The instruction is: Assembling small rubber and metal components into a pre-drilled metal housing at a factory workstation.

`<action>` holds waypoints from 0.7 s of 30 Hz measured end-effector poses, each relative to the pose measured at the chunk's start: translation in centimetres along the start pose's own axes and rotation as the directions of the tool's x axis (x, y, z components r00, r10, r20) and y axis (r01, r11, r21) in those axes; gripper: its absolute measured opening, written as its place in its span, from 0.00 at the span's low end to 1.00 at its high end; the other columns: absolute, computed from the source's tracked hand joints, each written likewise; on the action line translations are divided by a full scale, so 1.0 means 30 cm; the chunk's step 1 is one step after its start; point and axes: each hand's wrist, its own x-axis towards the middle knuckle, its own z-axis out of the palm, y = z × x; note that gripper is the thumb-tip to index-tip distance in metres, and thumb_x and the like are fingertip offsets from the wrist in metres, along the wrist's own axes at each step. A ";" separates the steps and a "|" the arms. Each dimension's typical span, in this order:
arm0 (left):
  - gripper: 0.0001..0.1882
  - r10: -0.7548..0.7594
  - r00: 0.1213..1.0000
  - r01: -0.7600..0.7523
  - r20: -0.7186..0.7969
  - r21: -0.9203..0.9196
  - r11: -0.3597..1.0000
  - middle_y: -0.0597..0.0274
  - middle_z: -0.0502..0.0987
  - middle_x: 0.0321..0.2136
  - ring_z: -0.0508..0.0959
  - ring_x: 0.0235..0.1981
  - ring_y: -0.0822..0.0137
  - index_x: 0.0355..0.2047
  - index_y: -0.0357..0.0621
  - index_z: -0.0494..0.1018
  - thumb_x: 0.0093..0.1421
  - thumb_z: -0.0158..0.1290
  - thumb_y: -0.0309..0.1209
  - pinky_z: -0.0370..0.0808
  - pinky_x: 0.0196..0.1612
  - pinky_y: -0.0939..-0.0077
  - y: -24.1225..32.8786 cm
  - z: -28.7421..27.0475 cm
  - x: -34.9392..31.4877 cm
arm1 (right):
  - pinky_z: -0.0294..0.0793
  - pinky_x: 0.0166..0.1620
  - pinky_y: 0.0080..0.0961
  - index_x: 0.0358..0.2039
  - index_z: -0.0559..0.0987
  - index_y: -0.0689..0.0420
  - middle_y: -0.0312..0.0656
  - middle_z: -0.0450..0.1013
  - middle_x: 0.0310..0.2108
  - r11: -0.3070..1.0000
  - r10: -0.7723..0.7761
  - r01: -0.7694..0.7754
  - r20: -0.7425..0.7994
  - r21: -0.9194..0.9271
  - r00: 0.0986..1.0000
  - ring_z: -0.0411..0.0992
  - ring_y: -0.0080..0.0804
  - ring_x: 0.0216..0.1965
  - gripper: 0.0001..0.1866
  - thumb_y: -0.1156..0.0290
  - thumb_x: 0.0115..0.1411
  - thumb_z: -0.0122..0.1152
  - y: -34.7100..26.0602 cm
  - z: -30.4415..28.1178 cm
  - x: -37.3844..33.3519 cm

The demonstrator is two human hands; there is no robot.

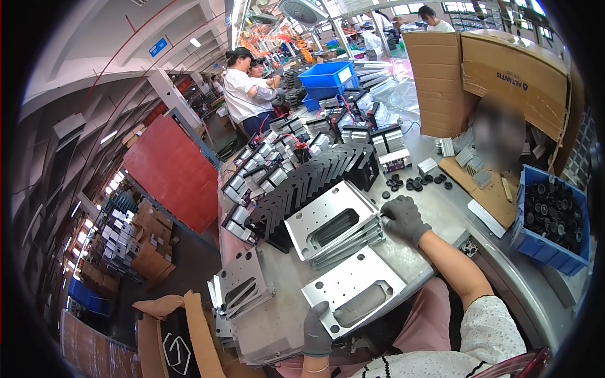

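My left hand [317, 331], in a grey glove, grips the lower left corner of a silver metal panel [343, 277]. This panel has round holes and a long cut-out, and lies tilted at the table's near edge. My right hand [405, 219], also gloved, is at the right side of a stack of similar panels [315, 213]. Its fingers are curled down, and their tips are hidden. Loose black round caps [416, 184] lie just beyond that hand. Another group of panels [242, 277] leans at the table's left edge.
Black angled brackets [302, 192] stand in a row behind the stack, with wired heat-sink assemblies [271, 157] further back. On the right are a blue bin [545, 253] of black caps and a large cardboard box [435, 82]. Two people stand at the far left of the bench.
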 end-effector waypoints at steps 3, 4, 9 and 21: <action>0.23 0.026 0.998 -0.020 -0.057 0.102 0.995 0.52 0.77 0.36 0.80 0.28 0.68 0.52 0.33 0.65 0.59 0.50 0.32 0.73 0.16 0.88 -0.007 -0.005 0.003 | 0.64 0.50 0.36 0.31 0.80 0.52 0.43 0.75 0.32 1.000 0.004 -0.004 -0.016 0.015 1.000 0.69 0.43 0.41 0.09 0.63 0.50 0.62 -0.005 0.003 0.001; 0.24 0.040 0.998 -0.035 -0.057 0.098 0.995 0.51 0.77 0.37 0.80 0.29 0.68 0.53 0.32 0.65 0.58 0.50 0.32 0.74 0.17 0.88 -0.006 0.003 0.000 | 0.64 0.50 0.36 0.31 0.80 0.52 0.43 0.75 0.32 1.000 0.005 -0.005 -0.016 0.014 1.000 0.69 0.43 0.41 0.09 0.63 0.50 0.62 -0.009 0.000 0.002; 0.25 0.069 0.997 -0.064 -0.040 0.110 0.992 0.50 0.76 0.40 0.80 0.32 0.67 0.54 0.31 0.63 0.58 0.51 0.31 0.76 0.21 0.87 -0.007 0.003 0.001 | 0.65 0.48 0.37 0.31 0.80 0.52 0.43 0.75 0.31 1.000 -0.002 0.002 -0.045 0.001 0.999 0.69 0.43 0.41 0.09 0.64 0.50 0.61 -0.014 -0.003 0.006; 0.27 0.050 0.999 -0.047 -0.016 0.125 0.991 0.49 0.74 0.44 0.78 0.38 0.62 0.56 0.30 0.61 0.57 0.46 0.28 0.80 0.39 0.76 -0.015 -0.009 -0.004 | 0.65 0.49 0.37 0.30 0.81 0.52 0.42 0.76 0.31 1.000 -0.004 0.004 -0.022 0.011 1.000 0.70 0.43 0.40 0.09 0.64 0.49 0.62 -0.017 -0.005 -0.002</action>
